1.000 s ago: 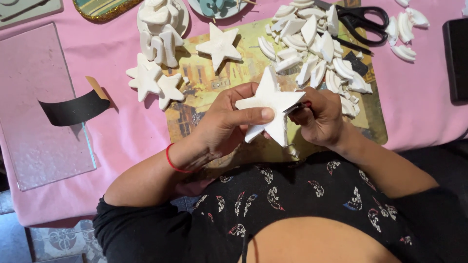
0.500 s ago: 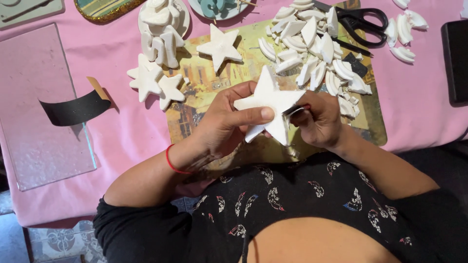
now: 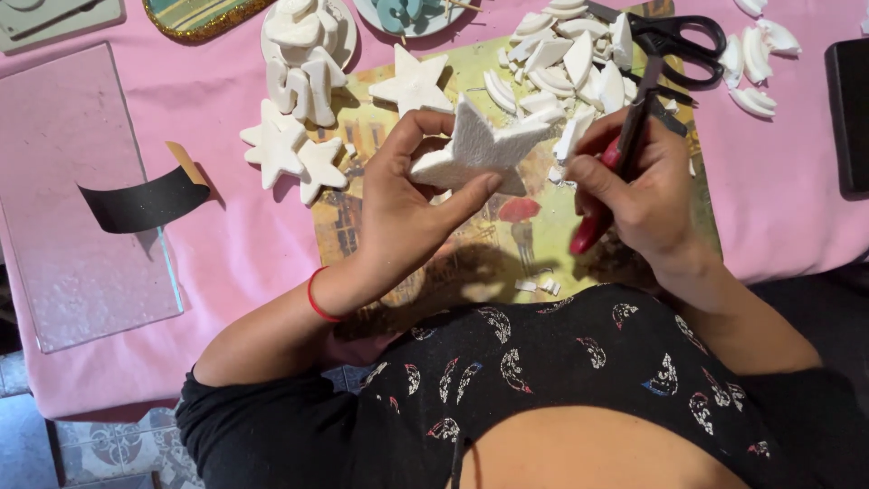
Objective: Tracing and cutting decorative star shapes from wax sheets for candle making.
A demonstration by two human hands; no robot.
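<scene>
Your left hand [image 3: 407,204] is closed around a white foam star [image 3: 480,145], thumb under its lower edge and fingers curled over the top, holding it up above the picture mat [image 3: 380,195] rather than resting on it. Your right hand [image 3: 638,195] sits just beside the star's right point, wrapped in a fist around a red-handled cutting tool [image 3: 615,177] whose dark blade end points up and away from you; whether the tool touches the star you cannot tell from this angle. A red band [image 3: 314,297] circles your left wrist. Beyond the star, a heap of curved white offcuts [image 3: 566,63] lies on the far part of the mat, with black scissors [image 3: 674,41] touching its right side and a few more offcuts [image 3: 756,63] on the pink cloth [image 3: 226,235] past them. A small white plate [image 3: 344,36] at the top holds stacked white foam shapes [image 3: 303,54], and a pale dish [image 3: 385,14] next to it holds something blue-green. Three loose stars [image 3: 290,149] lie left of the mat, a fourth star [image 3: 412,81] on it. A clear glass sheet [image 3: 72,208] with a black strip [image 3: 145,199] lies far left.
</scene>
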